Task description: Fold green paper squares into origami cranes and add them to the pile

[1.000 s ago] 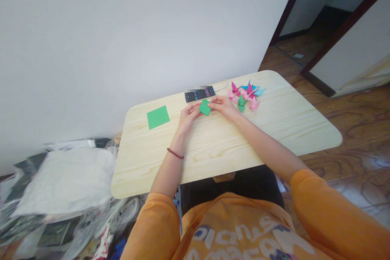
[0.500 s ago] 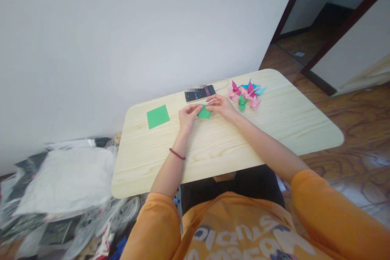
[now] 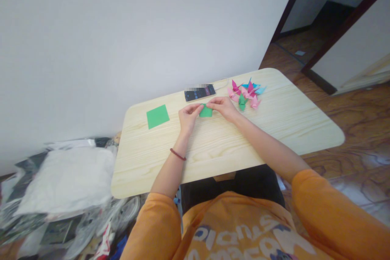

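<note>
A small folded piece of green paper (image 3: 206, 111) is held between both hands above the middle of the table. My left hand (image 3: 189, 114) pinches its upper left corner, thumb and fingers closed. At the upper right edge, my right hand (image 3: 224, 107) pinches the same paper with thumb and fingertips. The fold details are too small to make out. A flat green paper square (image 3: 157, 116) lies on the table to the left of my left hand. To the right of my right hand sits a cluster of folded paper cranes, among them a green crane (image 3: 242, 102) and a pink crane (image 3: 254, 102).
A phone (image 3: 199, 93) lies behind my hands, with a white cable (image 3: 224, 85) beside it. The pale wooden table (image 3: 146, 162) stands against a white wall (image 3: 152, 28). White bags (image 3: 67, 178) are piled left of the table; a doorway opens at the right.
The folded green paper has shifted slightly right. My right hand has come down a little, and its fingers have closed together on the paper's upper edge. The left hand stays nearly still.
</note>
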`<move>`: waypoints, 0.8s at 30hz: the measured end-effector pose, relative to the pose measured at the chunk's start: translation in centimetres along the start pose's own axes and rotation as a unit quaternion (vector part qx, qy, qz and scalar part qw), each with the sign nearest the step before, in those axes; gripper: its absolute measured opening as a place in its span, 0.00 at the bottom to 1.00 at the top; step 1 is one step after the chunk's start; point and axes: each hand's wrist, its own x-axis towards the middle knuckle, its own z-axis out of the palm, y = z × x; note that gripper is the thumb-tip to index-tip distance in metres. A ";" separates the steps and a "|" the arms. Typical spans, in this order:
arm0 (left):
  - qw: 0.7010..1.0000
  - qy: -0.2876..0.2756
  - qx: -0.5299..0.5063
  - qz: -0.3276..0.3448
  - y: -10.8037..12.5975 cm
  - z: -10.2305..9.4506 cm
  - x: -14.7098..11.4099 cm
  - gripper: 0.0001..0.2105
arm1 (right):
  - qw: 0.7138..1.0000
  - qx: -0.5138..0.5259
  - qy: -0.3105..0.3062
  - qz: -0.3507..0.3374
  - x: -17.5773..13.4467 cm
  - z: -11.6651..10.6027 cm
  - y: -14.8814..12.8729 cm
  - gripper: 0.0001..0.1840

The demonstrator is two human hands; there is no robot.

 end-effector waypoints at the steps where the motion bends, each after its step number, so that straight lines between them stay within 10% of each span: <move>1: 1.000 0.001 -0.004 0.001 0.0 0.0 0.0 0.12 | 1.000 -0.001 0.001 -0.001 0.0 0.0 0.0 0.18; 24: 1.000 0.008 -0.022 0.002 -0.1 0.0 0.1 0.11 | 0.999 -0.031 0.019 -0.015 -0.4 0.2 -1.0 0.15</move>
